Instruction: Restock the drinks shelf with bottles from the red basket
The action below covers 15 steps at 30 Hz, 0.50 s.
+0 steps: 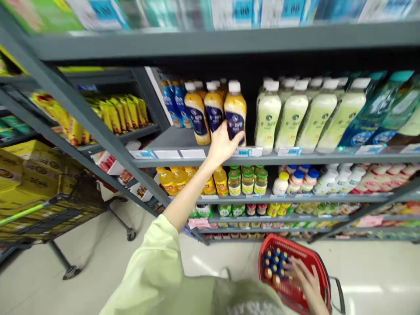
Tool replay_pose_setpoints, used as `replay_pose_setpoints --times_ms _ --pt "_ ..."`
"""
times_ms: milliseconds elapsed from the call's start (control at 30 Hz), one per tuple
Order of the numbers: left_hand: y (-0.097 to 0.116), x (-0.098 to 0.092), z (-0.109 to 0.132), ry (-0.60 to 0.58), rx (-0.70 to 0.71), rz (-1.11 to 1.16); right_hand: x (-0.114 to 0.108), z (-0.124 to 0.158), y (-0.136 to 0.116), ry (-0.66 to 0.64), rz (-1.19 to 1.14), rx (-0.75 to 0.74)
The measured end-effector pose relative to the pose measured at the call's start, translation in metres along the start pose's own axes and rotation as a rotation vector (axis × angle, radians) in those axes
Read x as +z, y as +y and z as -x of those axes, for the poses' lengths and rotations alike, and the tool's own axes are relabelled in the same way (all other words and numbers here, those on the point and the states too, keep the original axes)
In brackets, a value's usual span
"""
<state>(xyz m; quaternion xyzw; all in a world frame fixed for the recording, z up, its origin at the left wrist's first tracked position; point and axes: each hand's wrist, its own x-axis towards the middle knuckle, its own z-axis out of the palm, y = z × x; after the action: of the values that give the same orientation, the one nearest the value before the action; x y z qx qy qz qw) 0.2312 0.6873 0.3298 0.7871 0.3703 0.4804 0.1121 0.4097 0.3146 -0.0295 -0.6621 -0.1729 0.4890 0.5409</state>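
My left hand [223, 146] reaches to the upper shelf, its fingers and thumb closed about the lower part of a bottle of yellow drink [235, 105]. That bottle has a white cap and a dark blue label, and stands upright at the shelf's front. Two similar drink bottles [197, 111] stand just to its left. Low at the right, my right hand [302, 275] hangs over a red shopping basket [315, 258], fingers spread and somewhat blurred, with nothing visible in them. Inside the basket are several blue-capped bottles [274, 261] and a few orange-topped items [272, 275].
Pale green bottles [293, 116] line the same shelf to the right; blue bottles [175, 103] stand left. Lower shelves carry jars [247, 180] and small bottles [280, 183]. A cart [62, 214] loaded with yellow boxes [29, 168] stands left. A grey upright [88, 105] slants between shelf sections.
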Motion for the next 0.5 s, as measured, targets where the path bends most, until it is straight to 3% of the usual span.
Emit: replay_pose_setpoints --times_ms 167,267,367,433,467,500 --pt "-0.004 0.005 -0.007 -0.051 0.034 -0.041 -0.024 -0.014 0.039 0.044 0.072 0.096" --pt "0.008 -0.003 0.016 0.023 0.145 -0.099 -0.043 -0.015 0.081 0.037 0.202 0.181" --pt "0.009 0.000 0.078 0.253 0.128 -0.027 -0.068 -0.006 0.130 0.071 0.423 0.225" --pt "-0.006 0.021 0.141 0.264 0.067 0.033 -0.084 0.005 0.159 0.078 0.503 0.295" --pt "-0.017 0.037 0.178 0.093 0.054 0.064 -0.091 0.011 0.171 0.075 0.527 0.342" --pt "-0.030 0.056 0.217 -0.230 -0.009 0.076 -0.097 0.016 0.181 0.066 0.549 0.389"
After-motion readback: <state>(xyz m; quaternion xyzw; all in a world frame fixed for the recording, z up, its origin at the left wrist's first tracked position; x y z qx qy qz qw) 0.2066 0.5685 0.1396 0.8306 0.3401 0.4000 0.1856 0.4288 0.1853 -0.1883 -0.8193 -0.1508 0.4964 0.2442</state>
